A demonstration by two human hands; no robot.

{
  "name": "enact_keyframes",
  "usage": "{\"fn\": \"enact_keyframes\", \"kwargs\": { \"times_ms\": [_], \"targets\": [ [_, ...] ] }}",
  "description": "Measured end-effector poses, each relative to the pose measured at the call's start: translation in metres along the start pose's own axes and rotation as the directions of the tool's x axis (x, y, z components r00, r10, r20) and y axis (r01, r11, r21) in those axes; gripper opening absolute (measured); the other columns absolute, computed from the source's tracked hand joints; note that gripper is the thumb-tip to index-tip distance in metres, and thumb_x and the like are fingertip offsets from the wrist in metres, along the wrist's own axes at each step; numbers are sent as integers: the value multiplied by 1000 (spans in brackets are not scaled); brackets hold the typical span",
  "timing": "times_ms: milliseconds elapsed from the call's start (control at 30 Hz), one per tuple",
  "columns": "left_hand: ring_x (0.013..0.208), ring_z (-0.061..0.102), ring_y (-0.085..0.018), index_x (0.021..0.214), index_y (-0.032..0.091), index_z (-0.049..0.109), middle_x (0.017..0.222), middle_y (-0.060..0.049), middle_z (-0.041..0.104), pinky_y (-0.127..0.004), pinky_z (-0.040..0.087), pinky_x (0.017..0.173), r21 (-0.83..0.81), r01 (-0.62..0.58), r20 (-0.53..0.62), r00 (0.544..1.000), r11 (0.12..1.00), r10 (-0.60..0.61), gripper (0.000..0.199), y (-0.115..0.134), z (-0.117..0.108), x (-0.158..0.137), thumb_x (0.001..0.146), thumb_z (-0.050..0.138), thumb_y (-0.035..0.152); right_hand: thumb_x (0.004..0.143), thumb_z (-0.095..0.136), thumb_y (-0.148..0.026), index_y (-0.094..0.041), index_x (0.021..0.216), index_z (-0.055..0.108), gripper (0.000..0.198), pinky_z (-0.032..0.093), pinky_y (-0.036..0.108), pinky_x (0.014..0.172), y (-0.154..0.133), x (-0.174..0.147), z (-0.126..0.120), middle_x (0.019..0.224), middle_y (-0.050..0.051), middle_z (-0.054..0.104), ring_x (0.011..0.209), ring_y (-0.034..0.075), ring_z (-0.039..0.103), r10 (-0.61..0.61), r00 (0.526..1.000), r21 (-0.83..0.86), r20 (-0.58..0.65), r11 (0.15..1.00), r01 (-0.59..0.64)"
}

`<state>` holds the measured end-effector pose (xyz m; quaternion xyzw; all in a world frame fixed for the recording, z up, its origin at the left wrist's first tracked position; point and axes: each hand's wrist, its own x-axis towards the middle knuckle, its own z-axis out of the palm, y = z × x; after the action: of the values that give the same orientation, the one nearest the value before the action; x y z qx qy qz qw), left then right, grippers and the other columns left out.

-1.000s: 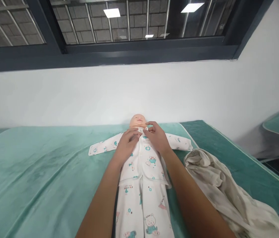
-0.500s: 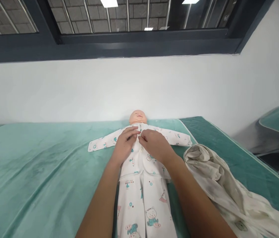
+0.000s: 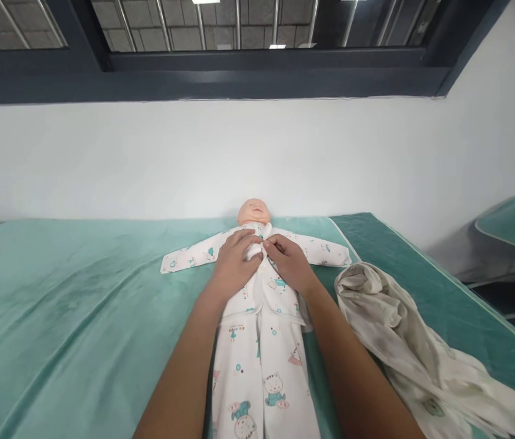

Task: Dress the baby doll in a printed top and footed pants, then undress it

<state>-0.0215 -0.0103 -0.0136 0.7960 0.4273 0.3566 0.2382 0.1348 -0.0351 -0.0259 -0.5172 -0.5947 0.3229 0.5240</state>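
Note:
A baby doll (image 3: 254, 211) lies on its back, head toward the wall, its arms spread to both sides. It wears a white printed baby shirt (image 3: 280, 291) with teal figures and matching trousers (image 3: 239, 347). At the chest, my left hand (image 3: 235, 265) rests on the shirt with its fingertips and thumb gripping the front edge. My right hand (image 3: 290, 263) pinches the opposite front edge, close against the left fingertips. A small flap of the shirt stands up near the doll's neck. My fingers hide the fastening between them.
To the right of the doll lies a crumpled off-white printed cloth (image 3: 389, 317). A green sheet (image 3: 78, 305) covers the bed, with a darker green cover (image 3: 426, 292) at the right. Behind are a white wall (image 3: 193, 158) and a dark window frame (image 3: 239, 82).
Both hands stay at the chest. My right hand has turned from a tight fist-like grip to a fingertip pinch, and the shirt's front has shifted and puckered. The view has tilted slightly.

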Motion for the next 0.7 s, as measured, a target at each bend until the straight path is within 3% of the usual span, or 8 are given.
{"fn": "enact_keyframes", "kwargs": {
  "times_ms": [300,467,700],
  "targets": [
    [124,54,-23,95,26,69,131,-2,62,-41,42,107,55,44,-148,988,998,-35,17,4,8,2,81,60,21,90,50,-40,-21,77,59,24,37,27,65,-2,-3,1,67,-4,53,65,14,48,-14,998,-99,-56,995,8],
    [123,56,-21,93,25,69,129,-1,64,-39,41,110,-10,21,-140,990,1000,-22,17,2,8,3,82,58,18,88,52,-33,-22,81,60,15,39,29,68,-6,-2,-6,73,-2,60,70,16,52,-20,1000,-222,22,975,24],
    [127,53,-21,94,26,72,131,-1,62,-39,39,112,-42,42,-95,994,998,-46,19,0,7,4,85,56,22,89,49,-25,-22,80,57,12,40,29,72,-6,-1,-3,79,0,61,74,16,54,-153,988,-332,-5,932,142]
  ]
}}
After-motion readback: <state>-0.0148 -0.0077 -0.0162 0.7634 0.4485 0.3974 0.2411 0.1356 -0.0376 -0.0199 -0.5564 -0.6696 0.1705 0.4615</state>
